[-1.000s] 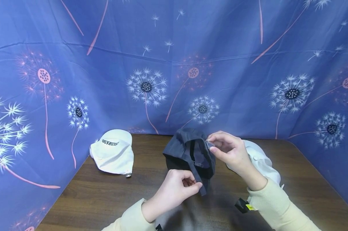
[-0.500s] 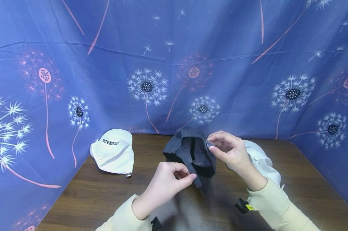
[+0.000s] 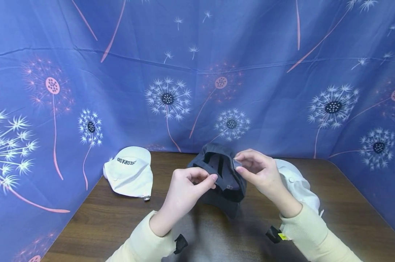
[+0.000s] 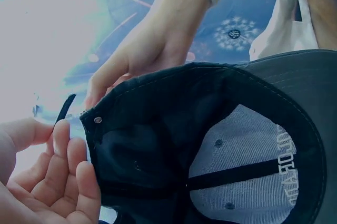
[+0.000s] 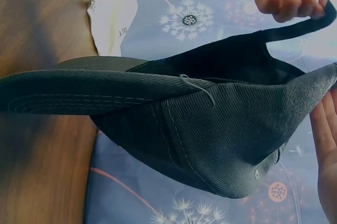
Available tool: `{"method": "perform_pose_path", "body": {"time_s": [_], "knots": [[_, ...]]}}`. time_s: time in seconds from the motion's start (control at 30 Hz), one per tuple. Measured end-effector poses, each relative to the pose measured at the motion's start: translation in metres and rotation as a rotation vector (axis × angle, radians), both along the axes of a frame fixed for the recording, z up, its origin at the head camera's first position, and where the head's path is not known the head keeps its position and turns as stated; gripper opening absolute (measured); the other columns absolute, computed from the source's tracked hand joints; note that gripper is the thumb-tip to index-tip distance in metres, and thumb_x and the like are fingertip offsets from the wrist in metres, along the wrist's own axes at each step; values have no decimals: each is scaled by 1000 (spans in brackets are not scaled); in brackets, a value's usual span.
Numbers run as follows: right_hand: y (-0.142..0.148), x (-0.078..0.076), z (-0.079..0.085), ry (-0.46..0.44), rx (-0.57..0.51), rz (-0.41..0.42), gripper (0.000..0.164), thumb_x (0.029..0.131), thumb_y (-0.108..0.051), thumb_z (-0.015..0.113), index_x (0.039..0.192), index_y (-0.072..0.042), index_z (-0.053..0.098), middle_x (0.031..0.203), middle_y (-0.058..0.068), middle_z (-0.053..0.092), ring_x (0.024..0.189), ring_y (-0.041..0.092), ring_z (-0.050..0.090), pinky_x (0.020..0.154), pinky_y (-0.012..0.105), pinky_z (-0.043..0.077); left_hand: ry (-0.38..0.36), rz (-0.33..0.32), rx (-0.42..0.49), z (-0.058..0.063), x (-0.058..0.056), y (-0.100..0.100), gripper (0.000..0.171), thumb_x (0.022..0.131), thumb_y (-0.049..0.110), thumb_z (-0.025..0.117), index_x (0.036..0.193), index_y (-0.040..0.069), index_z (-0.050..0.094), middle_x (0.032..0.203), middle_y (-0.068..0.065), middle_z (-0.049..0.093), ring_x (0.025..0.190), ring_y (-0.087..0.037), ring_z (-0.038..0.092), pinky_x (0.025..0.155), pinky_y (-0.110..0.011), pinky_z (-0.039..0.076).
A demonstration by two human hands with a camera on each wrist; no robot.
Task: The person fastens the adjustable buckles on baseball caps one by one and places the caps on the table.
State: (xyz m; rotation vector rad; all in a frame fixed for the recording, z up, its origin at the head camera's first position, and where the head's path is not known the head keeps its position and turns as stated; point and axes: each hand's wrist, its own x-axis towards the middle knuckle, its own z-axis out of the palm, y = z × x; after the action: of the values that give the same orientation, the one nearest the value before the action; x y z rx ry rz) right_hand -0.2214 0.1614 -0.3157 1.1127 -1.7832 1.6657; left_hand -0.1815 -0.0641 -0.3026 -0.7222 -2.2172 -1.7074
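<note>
A dark grey baseball cap (image 3: pixel 228 178) hangs between both hands above the table, its inside facing the head camera and its brim pointing down. My left hand (image 3: pixel 189 187) pinches the free end of the back strap (image 5: pixel 300 30) between thumb and index finger; the strap's tip (image 4: pixel 65 109) sticks up past those fingers in the left wrist view. With thumb and fingertips, my right hand (image 3: pixel 261 171) pinches the other side of the cap's back opening, at a small shiny clasp (image 3: pixel 237 163). Pale lettering shows inside the cap.
A white cap (image 3: pixel 130 174) with dark lettering and a metal clasp lies on the left of the brown wooden table (image 3: pixel 96 225). Another white cap (image 3: pixel 297 183) lies at the right, partly behind the right hand. A blue dandelion-print cloth (image 3: pixel 197 91) surrounds the table's back and sides.
My left hand has risen with the strap end, swinging it from hanging down toward the clasp side. The cap has tilted so more brim shows below. The right hand has stayed nearly still.
</note>
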Motion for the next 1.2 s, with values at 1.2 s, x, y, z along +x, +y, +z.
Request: {"method": "perform_pose_path", "body": {"time_s": [1.2], "knots": [[-21,4,-4,58,-120,-100,24,72,20,68,94,14,61,93,12,64,82,17,66,78,28,55,93,196,506,-4,-24,43,22,84,15,71,69,0,66,61,-15,64,52,-11,59,46,-19,37]]}}
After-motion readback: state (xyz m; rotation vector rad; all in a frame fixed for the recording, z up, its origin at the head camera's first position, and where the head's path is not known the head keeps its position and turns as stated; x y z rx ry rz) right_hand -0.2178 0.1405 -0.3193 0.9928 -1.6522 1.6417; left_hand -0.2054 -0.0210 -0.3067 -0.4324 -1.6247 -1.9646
